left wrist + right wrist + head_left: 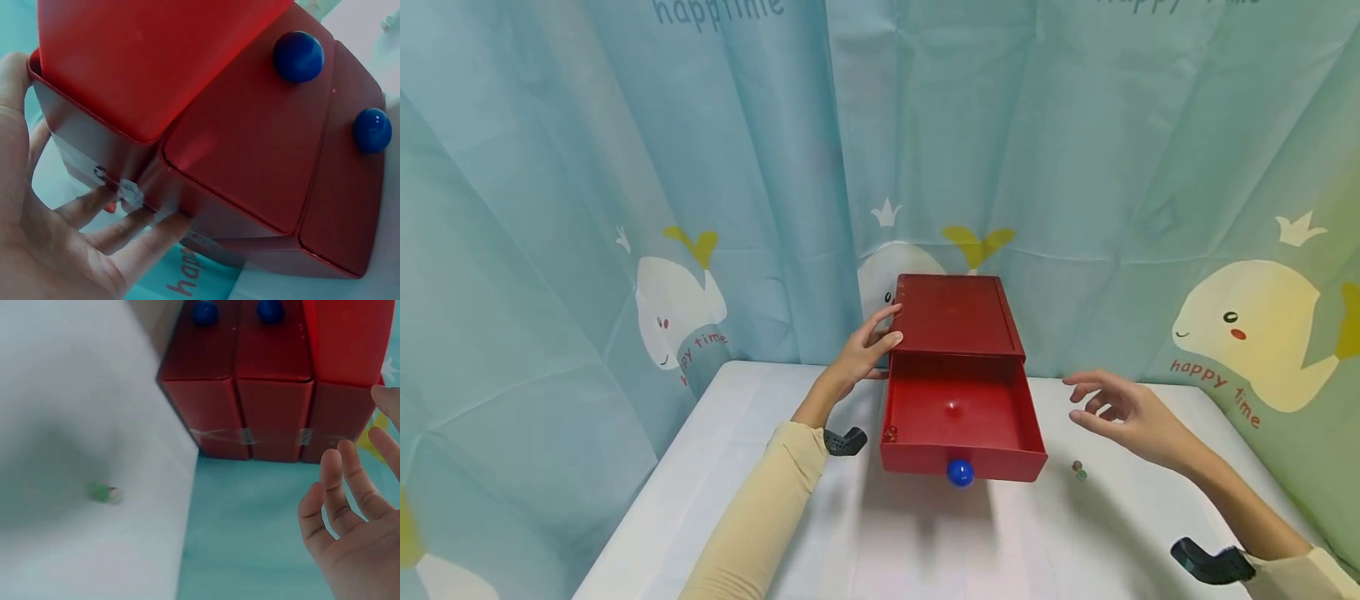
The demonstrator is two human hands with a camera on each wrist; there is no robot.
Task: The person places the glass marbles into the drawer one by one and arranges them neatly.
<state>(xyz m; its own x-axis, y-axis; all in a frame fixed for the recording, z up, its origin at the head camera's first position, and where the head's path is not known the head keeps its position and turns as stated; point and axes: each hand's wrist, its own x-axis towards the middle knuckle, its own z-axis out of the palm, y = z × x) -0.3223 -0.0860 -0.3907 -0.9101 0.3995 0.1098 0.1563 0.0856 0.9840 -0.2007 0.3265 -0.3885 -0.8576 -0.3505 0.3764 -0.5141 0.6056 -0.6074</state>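
A red drawer cabinet (958, 312) stands at the back of the table, its top drawer (966, 461) pulled out. That drawer has a blue knob (960, 473), and small brownish beads (890, 434) lie in its front left corner. My left hand (861, 354) rests against the cabinet's left side, thumb at the upper edge; in the left wrist view its fingers (134, 250) lie spread along the side wall. My right hand (1131, 412) hovers to the right of the drawer, fingers loosely bent, holding nothing. Below it, two small beads (1078, 470), one brownish and one green, lie on the table.
Two lower drawers, pushed in, show blue knobs (299, 57) in the left wrist view. Clear tape (247, 436) runs across the cabinet's side. A white table (805, 533) carries everything. Behind it hangs a blue-green curtain (775, 167) printed with whales.
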